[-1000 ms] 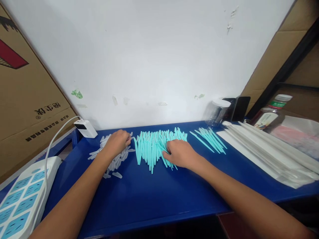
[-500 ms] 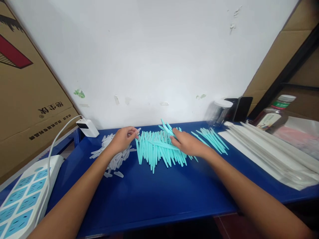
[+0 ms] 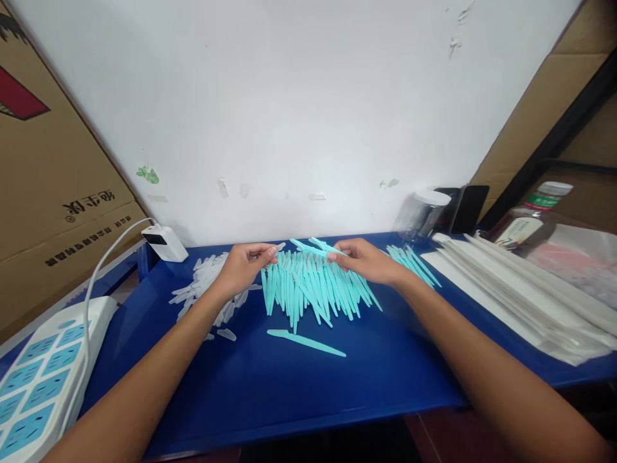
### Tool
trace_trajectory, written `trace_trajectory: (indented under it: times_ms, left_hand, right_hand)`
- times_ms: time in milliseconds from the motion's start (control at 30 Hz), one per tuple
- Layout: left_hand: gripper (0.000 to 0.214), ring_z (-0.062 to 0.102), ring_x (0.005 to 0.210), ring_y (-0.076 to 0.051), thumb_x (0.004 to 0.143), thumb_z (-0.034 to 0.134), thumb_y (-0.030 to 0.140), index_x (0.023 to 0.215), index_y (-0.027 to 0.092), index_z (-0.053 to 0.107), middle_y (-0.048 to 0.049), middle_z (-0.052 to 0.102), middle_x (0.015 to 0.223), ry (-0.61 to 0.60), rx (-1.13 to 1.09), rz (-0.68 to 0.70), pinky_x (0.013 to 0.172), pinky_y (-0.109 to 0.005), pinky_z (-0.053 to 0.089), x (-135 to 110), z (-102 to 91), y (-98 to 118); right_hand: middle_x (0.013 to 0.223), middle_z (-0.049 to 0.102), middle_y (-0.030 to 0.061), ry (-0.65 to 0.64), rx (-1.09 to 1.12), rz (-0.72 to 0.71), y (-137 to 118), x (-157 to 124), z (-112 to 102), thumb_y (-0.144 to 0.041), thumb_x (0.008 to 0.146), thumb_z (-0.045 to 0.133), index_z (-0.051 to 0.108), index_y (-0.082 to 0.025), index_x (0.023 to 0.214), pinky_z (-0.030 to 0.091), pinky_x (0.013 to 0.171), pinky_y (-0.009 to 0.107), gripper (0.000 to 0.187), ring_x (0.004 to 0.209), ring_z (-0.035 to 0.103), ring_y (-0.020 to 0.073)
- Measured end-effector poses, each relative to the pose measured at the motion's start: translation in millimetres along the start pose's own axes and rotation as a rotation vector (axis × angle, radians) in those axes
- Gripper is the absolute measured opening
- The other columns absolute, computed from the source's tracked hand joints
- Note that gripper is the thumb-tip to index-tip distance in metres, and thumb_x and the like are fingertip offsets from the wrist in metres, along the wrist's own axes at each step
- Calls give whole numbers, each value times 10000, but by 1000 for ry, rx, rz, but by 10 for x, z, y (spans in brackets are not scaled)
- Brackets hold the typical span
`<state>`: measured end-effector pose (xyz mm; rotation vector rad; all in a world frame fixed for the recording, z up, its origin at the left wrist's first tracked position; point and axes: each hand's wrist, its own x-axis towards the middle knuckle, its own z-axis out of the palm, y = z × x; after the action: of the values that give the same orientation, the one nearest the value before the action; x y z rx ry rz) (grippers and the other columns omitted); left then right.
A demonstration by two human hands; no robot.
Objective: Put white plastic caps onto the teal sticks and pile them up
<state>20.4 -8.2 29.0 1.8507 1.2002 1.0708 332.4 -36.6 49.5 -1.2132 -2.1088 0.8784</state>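
My left hand [image 3: 248, 265] is closed in a pinch on a small translucent cap [image 3: 280, 247], above the left end of a row of turquoise eyebrow razors [image 3: 301, 289]. To its left lies a loose heap of translucent caps [image 3: 207, 275], partly hidden by my left forearm. My right hand [image 3: 364, 258] grips a few turquoise eyebrow razors [image 3: 315, 247], their tips pointing left towards the pinched cap but apart from it. One single razor [image 3: 308, 343] lies by itself on the blue table in front of the row.
More turquoise razors [image 3: 413, 265] lie right of my right hand. Behind them stand a clear jar [image 3: 424, 215] and a dark phone [image 3: 469, 209]. White packaging sheets [image 3: 520, 289] and a bottle [image 3: 535, 218] are at right. A power strip [image 3: 43, 373] and white charger [image 3: 165, 243] are at left.
The razors in my right hand have turned to point left, and both hands are closer together. A razor that lay across the row now rests alone on the table in front.
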Motion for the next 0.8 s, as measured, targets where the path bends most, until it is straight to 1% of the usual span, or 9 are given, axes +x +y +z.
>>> trace_trajectory:
  times_ms: [100,167,300,467,567,667,800]
  left_hand:
    - [442,750,911,-260,854,746,588,997,174,804,-88,812,888,-38,-17,-2,872,-384,584,-14,16,25]
    - [422,758,916,-264,852,751,582,967,178,799,-93,815,894,-60,-37,-2,882,-391,589,-17,17,27]
    - [419,765,885,-262,844,763,575,958,173,796,-92,812,873,-60,-53,-4,871,-389,600,-19,8,29]
    - [427,762,882,-250,858,753,573,970,164,805,-88,813,883,-64,-29,9,852,-353,594,-10,-4,7]
    - [431,747,840,-232,875,730,583,969,170,812,-80,809,858,-46,15,20,799,-328,582,1,-17,-15]
    - [422,737,799,-219,888,716,578,953,172,811,-73,802,829,-30,30,19,754,-312,576,13,-34,-34]
    - [376,751,846,-225,903,718,540,964,182,812,-70,806,871,-62,61,61,785,-313,575,18,-43,-56]
  right_hand:
    - [666,511,-31,-15,29,-2,-24,-17,-5,-553,989,559,603,-176,786,309,572,281,431,574,384,117]
    - [651,503,-35,-28,46,-5,-28,-21,-8,-554,986,571,588,-178,760,300,564,281,439,560,366,110]
    - [690,598,-1,-60,58,-6,-3,-17,-18,-558,969,606,608,-174,799,339,579,282,420,598,466,128]
    - [692,620,9,-67,47,-6,56,-11,-54,-556,934,654,647,-180,841,361,574,281,387,619,526,148]
    - [711,629,20,-40,27,-21,73,-15,-89,-561,939,644,663,-179,848,379,600,288,393,661,569,167]
    - [723,632,24,-25,13,-33,69,-24,-119,-554,943,640,661,-178,832,388,623,293,393,672,575,166]
    - [715,632,22,-48,23,-32,52,-28,-122,-537,938,650,647,-179,823,386,615,291,376,664,578,164]
